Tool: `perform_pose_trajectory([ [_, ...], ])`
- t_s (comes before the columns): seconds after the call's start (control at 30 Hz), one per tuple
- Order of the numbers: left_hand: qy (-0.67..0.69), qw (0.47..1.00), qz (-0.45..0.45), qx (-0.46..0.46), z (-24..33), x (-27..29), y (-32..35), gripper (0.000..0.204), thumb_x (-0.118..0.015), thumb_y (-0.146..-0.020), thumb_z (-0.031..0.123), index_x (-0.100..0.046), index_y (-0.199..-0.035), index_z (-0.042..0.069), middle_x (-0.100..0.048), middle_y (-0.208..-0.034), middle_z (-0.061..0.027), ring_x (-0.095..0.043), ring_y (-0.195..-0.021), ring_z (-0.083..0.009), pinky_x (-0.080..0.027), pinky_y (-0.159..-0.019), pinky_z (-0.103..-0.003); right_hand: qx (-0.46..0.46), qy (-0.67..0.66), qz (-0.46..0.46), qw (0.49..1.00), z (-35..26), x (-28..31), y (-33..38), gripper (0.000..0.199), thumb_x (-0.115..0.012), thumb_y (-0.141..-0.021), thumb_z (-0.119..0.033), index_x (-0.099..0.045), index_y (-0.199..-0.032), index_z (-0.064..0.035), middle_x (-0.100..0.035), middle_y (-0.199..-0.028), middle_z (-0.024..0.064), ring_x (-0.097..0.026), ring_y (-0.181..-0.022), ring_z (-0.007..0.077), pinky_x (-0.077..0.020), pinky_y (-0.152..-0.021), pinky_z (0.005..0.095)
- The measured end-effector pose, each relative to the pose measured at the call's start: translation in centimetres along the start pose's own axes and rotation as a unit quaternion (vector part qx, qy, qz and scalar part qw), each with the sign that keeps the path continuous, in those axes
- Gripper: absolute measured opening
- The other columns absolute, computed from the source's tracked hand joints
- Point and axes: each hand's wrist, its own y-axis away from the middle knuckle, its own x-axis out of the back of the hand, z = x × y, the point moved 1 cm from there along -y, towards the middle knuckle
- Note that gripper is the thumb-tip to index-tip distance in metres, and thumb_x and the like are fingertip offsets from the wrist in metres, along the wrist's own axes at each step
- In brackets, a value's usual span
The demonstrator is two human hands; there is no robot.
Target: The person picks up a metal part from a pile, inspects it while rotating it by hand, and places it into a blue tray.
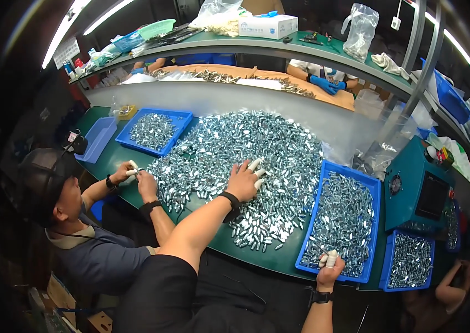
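Note:
A wide heap of small, shiny, elongated metal parts [268,155] covers much of the green tabletop. My left hand [243,182], with white finger cots on several fingers, reaches over the heap; its fingers are spread and rest on the parts. At the near edge of a long blue tray [378,222] filled with similar parts is my right hand [330,268], also wearing white finger cots. Its thumb and fingers are pinched together, and what looks like a small metal part shows at their tips.
On the left a co-worker [96,238] sits close, both hands at the heap's edge. Beyond are another filled blue tray [164,149] and a lighter blue tray [97,139]. At right stand a teal machine [404,172] and a smaller filled tray [384,277]. A shelf [207,45] spans the back.

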Motion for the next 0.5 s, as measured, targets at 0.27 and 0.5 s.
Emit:
perform_pose_trajectory([
  [0.27,0.002,0.996,0.041,0.081,-2.2,0.7,3.5,0.04,-0.051,-0.094,0.033,-0.054,-0.132,0.021,-0.038,-0.148,-0.0108,-0.032,-0.136,-0.0361,-0.023,-0.106,-0.061,-0.005,0.008,0.008,1.0,-0.1,0.0,-0.3,0.044,-0.047,-0.101,-0.025,-0.05,-0.063,-0.0045,-0.051,-0.058,-0.0015,-0.04,-0.049,0.0041,-0.0301,-0.046,0.0203],
  [0.5,-0.025,0.985,0.069,0.154,0.7,1.0,6.1,0.042,-0.052,-0.092,0.03,-0.054,-0.132,0.016,-0.038,-0.147,-0.0147,-0.032,-0.134,-0.0391,-0.023,-0.103,-0.063,-0.023,-0.011,0.0,1.0,1.0,0.2,-0.6,0.041,-0.048,-0.101,-0.028,-0.05,-0.065,-0.007,-0.053,-0.059,-0.0005,-0.041,-0.049,0.0047,-0.0307,-0.046,0.0203],
])
